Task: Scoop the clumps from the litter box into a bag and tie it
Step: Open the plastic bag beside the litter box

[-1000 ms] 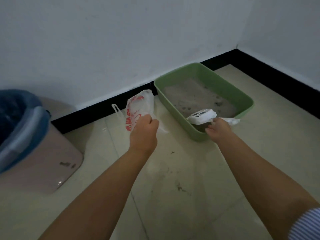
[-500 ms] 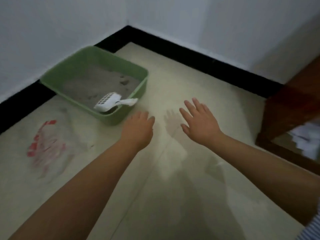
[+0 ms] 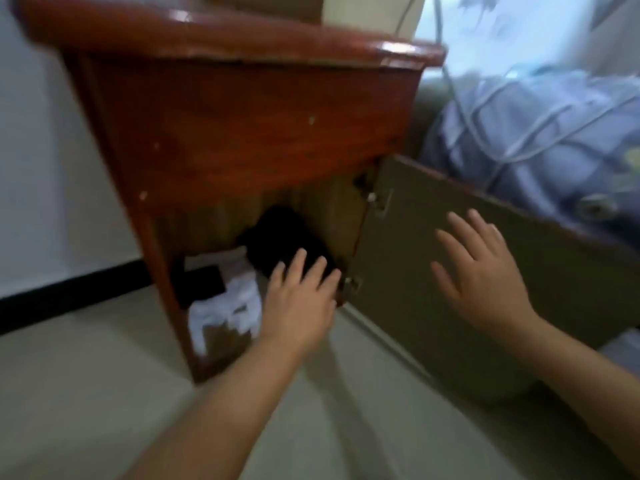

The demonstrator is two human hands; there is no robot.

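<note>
Nearest to me is the pale floor [image 3: 86, 393], with both forearms stretched forward over it. My left hand [image 3: 299, 299] is out in front of the open cupboard [image 3: 242, 133], fingers straight and spread, holding nothing; its fingertips [image 3: 300, 255] sit at the mouth of the lower compartment, just in front of a black bundle [image 3: 280, 237] inside, though the blur keeps me from saying whether they touch it. My right hand [image 3: 481, 271] is also empty, fingers fanned out over the inner face of the swung-open door [image 3: 433, 237], and I cannot tell whether it rests on the panel or hovers. Beside the black bundle, toward the cupboard's left edge, lie crumpled white plastic bags [image 3: 228, 306]. Beyond the door, at the far right, is blue bedding [image 3: 536, 133] with a white cable [image 3: 485, 140] draped across it.

The litter box, the scoop and the clumps are out of view, so no scooping is under way. I judge this to be a fetching step, probably for a bag. Next I would need to reach deeper into the compartment, close my left fingers on one bag, and pull it free of the pile.
</note>
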